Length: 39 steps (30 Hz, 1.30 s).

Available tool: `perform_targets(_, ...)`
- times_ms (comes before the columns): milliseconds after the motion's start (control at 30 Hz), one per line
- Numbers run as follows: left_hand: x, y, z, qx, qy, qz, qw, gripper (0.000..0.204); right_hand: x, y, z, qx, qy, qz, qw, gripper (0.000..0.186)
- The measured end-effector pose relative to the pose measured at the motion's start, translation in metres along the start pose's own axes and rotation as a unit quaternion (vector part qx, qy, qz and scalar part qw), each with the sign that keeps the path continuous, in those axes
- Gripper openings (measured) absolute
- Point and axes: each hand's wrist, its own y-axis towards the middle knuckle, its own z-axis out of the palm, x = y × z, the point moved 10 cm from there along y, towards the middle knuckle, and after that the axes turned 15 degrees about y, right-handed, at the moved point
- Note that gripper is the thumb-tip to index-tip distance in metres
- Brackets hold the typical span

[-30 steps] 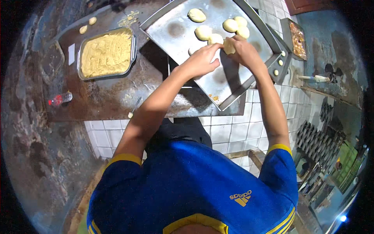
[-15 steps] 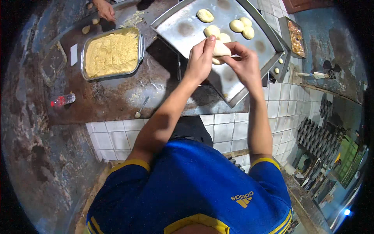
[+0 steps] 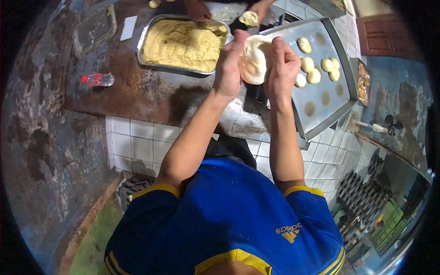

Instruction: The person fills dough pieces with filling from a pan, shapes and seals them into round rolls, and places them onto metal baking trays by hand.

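Observation:
A pale, flattened piece of dough (image 3: pixel 253 62) is stretched upright between my two hands above the table's edge. My left hand (image 3: pixel 229 68) pinches its left side, thumb up, and my right hand (image 3: pixel 283 66) grips the right side with curled fingers. Just right of my hands lies a metal baking tray (image 3: pixel 329 112) with several dough balls (image 3: pixel 313 75), some touching in clusters. Left of my hands stands a glass dish (image 3: pixel 176 69) filled with a yellow, mashed-looking mixture (image 3: pixel 181 46). My fingers hide parts of the dough's rim.
At the far side, another person's hand (image 3: pixel 260 10) holds a dough piece (image 3: pixel 249 18); their other hand (image 3: pixel 199 10) is beside the dish. A red-capped plastic bottle (image 3: pixel 98 79) lies at the left. Behind it are a white card (image 3: pixel 129 27) and a shallow, empty-looking tray (image 3: pixel 95 30).
My view has shifted. My hands have moved from over the baking tray to its left, and the rounded dough now shows as a wide, flat piece. The other person's hands have come nearer.

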Motion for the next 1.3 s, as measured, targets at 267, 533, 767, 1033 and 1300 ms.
perform_targets(267, -0.071, -0.009, -0.093, 0.003, 0.035, 0.029, 0.999, 0.031, -0.056, -0.002, 0.087, 0.046, -0.111, 0.044, 0.992, 0.022)
perform_targets(533, -0.069, -0.016, -0.175, -0.029, 0.032, -0.013, 0.999, 0.026, -0.095, -0.022, 0.16, 0.153, -0.162, 0.168, 0.96, 0.03)
perform_targets(767, -0.068, -0.078, -0.209, 0.059, 0.403, 0.188, 0.894, 0.064, -0.139, -0.051, 0.166, 0.27, -0.393, 0.181, 0.86, 0.039)
perform_targets(1033, -0.058, -0.081, -0.29, -0.026, 0.575, 0.025, 0.817, 0.051, -0.363, -0.213, -0.09, 0.541, -0.703, 0.136, 0.442, 0.025)
perform_targets(1300, -0.063, -0.085, -0.35, -0.08, 0.657, -0.082, 0.745, 0.038, -0.336, -0.197, -0.068, 0.568, -0.629, 0.143, 0.511, 0.039)
